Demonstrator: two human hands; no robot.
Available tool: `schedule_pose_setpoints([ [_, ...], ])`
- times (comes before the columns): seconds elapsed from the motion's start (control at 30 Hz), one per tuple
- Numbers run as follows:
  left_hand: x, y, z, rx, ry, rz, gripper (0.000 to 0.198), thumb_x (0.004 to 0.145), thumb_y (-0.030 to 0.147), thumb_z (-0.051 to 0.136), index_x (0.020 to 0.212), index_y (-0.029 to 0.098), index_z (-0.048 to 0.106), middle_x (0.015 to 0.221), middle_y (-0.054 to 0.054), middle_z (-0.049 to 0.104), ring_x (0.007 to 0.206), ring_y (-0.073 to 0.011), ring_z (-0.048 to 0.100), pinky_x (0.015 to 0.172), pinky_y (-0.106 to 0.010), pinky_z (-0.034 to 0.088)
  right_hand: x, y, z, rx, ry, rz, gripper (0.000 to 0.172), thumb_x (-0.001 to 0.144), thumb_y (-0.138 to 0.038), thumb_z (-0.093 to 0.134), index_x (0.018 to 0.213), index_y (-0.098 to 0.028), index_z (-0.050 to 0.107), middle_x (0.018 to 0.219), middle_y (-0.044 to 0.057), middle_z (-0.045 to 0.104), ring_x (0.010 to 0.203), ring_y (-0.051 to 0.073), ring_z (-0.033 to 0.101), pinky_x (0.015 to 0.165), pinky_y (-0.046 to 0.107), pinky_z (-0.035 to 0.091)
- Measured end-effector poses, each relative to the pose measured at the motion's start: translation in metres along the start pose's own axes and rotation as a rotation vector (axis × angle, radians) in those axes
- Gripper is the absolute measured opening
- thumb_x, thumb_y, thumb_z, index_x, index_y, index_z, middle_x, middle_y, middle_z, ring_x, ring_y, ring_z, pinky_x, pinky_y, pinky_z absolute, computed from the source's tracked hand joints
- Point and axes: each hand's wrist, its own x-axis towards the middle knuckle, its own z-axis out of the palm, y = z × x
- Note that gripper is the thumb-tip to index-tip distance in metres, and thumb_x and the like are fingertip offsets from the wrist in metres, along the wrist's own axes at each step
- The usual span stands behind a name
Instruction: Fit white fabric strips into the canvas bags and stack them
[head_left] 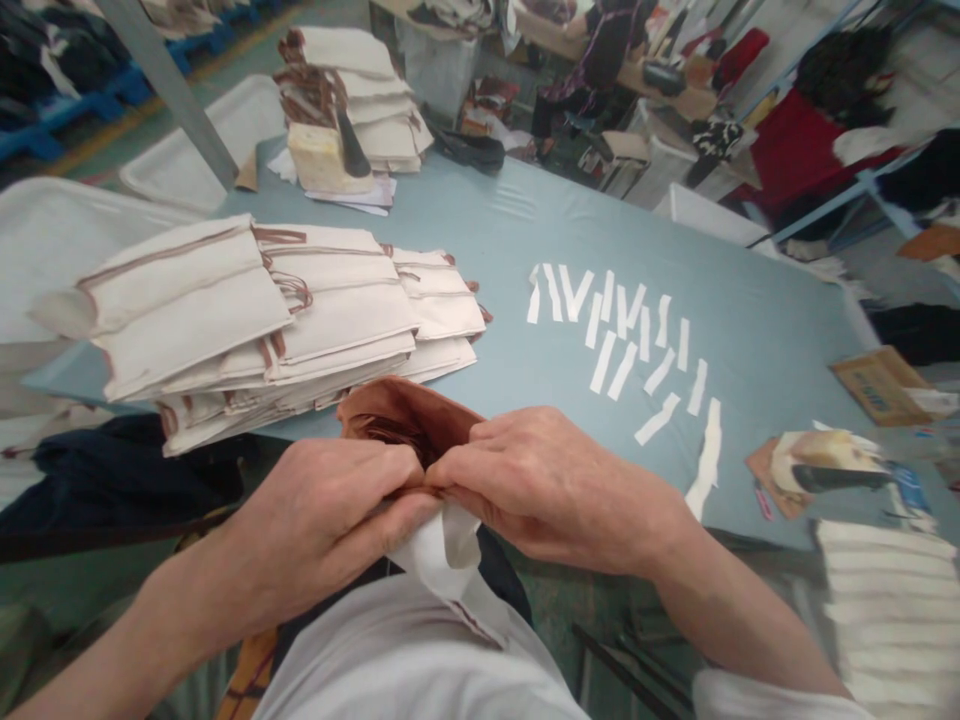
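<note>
My left hand (322,520) and my right hand (547,480) meet just off the near edge of a blue-grey table (750,330). Both pinch a brown fabric piece (405,410) with brown cords, which bulges up between them. A white fabric strip (450,550) hangs down from under the fingertips of both hands. The fingers of each hand are closed tight on the fabric.
A fanned pile of cream fabric bags with brown trim (255,310) lies left of the hands. Several white strips (630,330) lie in rows on the table. A second bag stack (352,100) stands at the back. A person in dark clothing (592,60) sits beyond the far edge.
</note>
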Motion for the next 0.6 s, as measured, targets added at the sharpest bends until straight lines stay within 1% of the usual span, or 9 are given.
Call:
schedule_pose_setpoints([
  [0.07,0.002,0.005,0.002,-0.045,0.021,0.008,0.033,0.102,0.019,0.051,0.069,0.022,0.049,0.062,0.006,0.055,0.053,-0.0107,0.05,0.054,-0.025,0.034,0.0,0.0,-0.002,0.023,0.014,0.002,0.022,0.109,-0.017,0.052,0.104,-0.015,0.072,0.084,0.006,0.074,0.072,0.018,0.06,0.068,0.034,0.035],
  [0.13,0.003,0.01,0.007,-0.156,0.034,0.014,0.033,0.096,0.015,0.048,0.066,0.023,0.037,0.057,0.007,0.042,0.05,-0.0102,0.039,0.051,-0.026,0.029,0.001,0.003,-0.001,0.136,0.039,-0.013,0.022,0.11,-0.019,0.052,0.1,-0.016,0.072,0.082,0.004,0.072,0.072,0.017,0.059,0.067,0.032,0.035],
  [0.2,0.002,0.012,0.012,-0.317,0.049,-0.019,0.036,0.095,0.017,0.048,0.065,0.024,0.028,0.055,0.008,0.03,0.049,-0.0101,0.029,0.049,-0.027,0.024,0.003,0.009,0.001,0.363,0.051,-0.047,0.023,0.111,-0.024,0.053,0.098,-0.017,0.071,0.084,0.003,0.072,0.074,0.015,0.059,0.069,0.028,0.039],
  [0.27,0.001,0.013,0.018,-0.481,0.063,-0.115,0.044,0.098,0.028,0.053,0.064,0.024,0.026,0.055,0.008,0.027,0.05,-0.0101,0.025,0.048,-0.027,0.023,0.006,0.016,0.007,0.637,0.042,-0.055,0.025,0.111,-0.033,0.057,0.099,-0.017,0.071,0.084,0.002,0.07,0.074,0.013,0.058,0.07,0.024,0.042],
  [0.33,-0.002,0.01,0.024,-0.653,0.068,-0.226,0.055,0.102,0.05,0.058,0.062,0.024,0.03,0.055,0.007,0.031,0.05,-0.0106,0.027,0.047,-0.027,0.024,0.009,0.023,0.015,0.866,0.022,-0.018,0.03,0.109,-0.042,0.062,0.101,-0.015,0.072,0.078,-0.001,0.063,0.068,0.011,0.052,0.065,0.022,0.04],
  [0.4,-0.007,0.003,0.029,-0.82,0.077,-0.306,0.067,0.098,0.074,0.059,0.062,0.024,0.036,0.057,0.006,0.035,0.053,-0.012,0.032,0.048,-0.028,0.028,0.012,0.028,0.023,1.026,0.007,0.018,0.034,0.106,-0.046,0.066,0.104,-0.013,0.073,0.074,-0.004,0.057,0.064,0.009,0.044,0.059,0.022,0.036],
  [0.43,-0.01,0.0,0.031,-0.889,0.075,-0.328,0.071,0.095,0.083,0.059,0.062,0.023,0.038,0.057,0.005,0.035,0.054,-0.0126,0.033,0.049,-0.028,0.028,0.013,0.031,0.027,1.085,0.003,0.024,0.035,0.104,-0.046,0.067,0.105,-0.011,0.073,0.073,-0.004,0.055,0.063,0.009,0.042,0.058,0.022,0.035],
  [0.5,-0.016,-0.008,0.034,-0.957,0.062,-0.362,0.072,0.091,0.088,0.06,0.065,0.023,0.044,0.059,0.005,0.037,0.055,-0.0127,0.033,0.049,-0.027,0.028,0.015,0.034,0.034,1.17,0.006,0.026,0.037,0.103,-0.046,0.069,0.105,-0.01,0.073,0.074,-0.004,0.055,0.064,0.009,0.042,0.057,0.021,0.034],
  [0.6,-0.023,-0.013,0.031,-0.894,0.006,-0.363,0.065,0.097,0.08,0.059,0.074,0.02,0.058,0.067,0.001,0.05,0.058,-0.0136,0.041,0.051,-0.027,0.034,0.014,0.038,0.04,1.226,0.011,0.033,0.036,0.102,-0.046,0.07,0.104,-0.01,0.073,0.079,-0.001,0.06,0.07,0.01,0.047,0.062,0.022,0.038],
])
